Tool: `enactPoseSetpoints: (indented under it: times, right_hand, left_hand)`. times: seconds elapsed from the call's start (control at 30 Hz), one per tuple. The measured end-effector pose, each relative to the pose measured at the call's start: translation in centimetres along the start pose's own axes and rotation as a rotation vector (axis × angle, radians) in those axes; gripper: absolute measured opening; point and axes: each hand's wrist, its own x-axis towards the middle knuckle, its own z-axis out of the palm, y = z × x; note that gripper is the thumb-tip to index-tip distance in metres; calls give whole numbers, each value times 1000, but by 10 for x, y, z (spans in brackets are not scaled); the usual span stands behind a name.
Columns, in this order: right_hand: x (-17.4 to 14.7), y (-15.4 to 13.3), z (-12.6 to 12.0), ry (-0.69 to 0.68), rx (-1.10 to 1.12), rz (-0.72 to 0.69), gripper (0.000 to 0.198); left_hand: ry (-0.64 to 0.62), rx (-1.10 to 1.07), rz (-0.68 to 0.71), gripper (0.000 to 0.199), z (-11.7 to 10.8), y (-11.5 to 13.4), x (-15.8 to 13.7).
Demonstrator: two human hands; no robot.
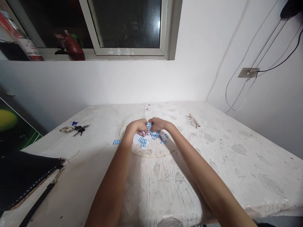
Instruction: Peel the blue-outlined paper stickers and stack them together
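My left hand and my right hand meet over the middle of the table, fingers curled and close together. Between them is a small white paper piece with blue outlines, apparently pinched by both hands; the fingertips are partly hidden. Beneath and around the hands lie several more blue-outlined paper pieces. Some are grouped to the right, and a short row of them sits left of my left forearm.
A patterned white cover lies on the table. Keys are at the left, a black bag with a strap at the near left. A coiled pale cable rests on the right. The wall and window stand behind.
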Motion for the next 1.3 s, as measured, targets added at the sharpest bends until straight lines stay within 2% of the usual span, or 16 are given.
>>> enactPoseSetpoints:
  times: [0.1, 0.23, 0.33, 0.4, 0.5, 0.67, 0.8, 0.9, 1.13, 1.23, 1.3]
  right_hand:
    - [-4, -1, -14, 295, 5, -18, 23]
    - [-19, -6, -37, 642, -9, -37, 37]
    - [-32, -11, -48, 897, -68, -94, 42]
    - [-39, -15, -51, 995, -131, -112, 45]
    - [-43, -19, -54, 1015, -222, -73, 52]
    - [-45, -27, -54, 1038, -390, -19, 61]
    - [-49, -33, -55, 986, -474, -36, 60]
    - [-49, -34, -55, 1004, -433, -63, 57]
    - [-43, -33, -54, 1144, -215, -253, 53]
    - [-38, -39, -45, 1105, -157, -183, 59]
    - [-29, -45, -30, 979, -139, -76, 64]
  left_hand:
    - [223, -91, 132, 23, -11, 4, -11]
    - [567, -148, 333, 34, -25, 15, -26]
    - [839, -112, 532, 44, -29, 24, -35]
    - [1008, -53, 656, 49, -28, 28, -39]
    - [1091, -3, 685, 56, -25, 30, -44]
    - [1087, -34, 651, 61, -25, 29, -49]
    - [1059, -57, 654, 59, -27, 28, -52]
    - [1066, -57, 667, 55, -28, 28, -53]
    - [1101, -74, 747, 54, -30, 25, -49]
    - [1193, -134, 771, 56, -36, 20, -52]
    - [1329, -187, 746, 55, -43, 13, -59]
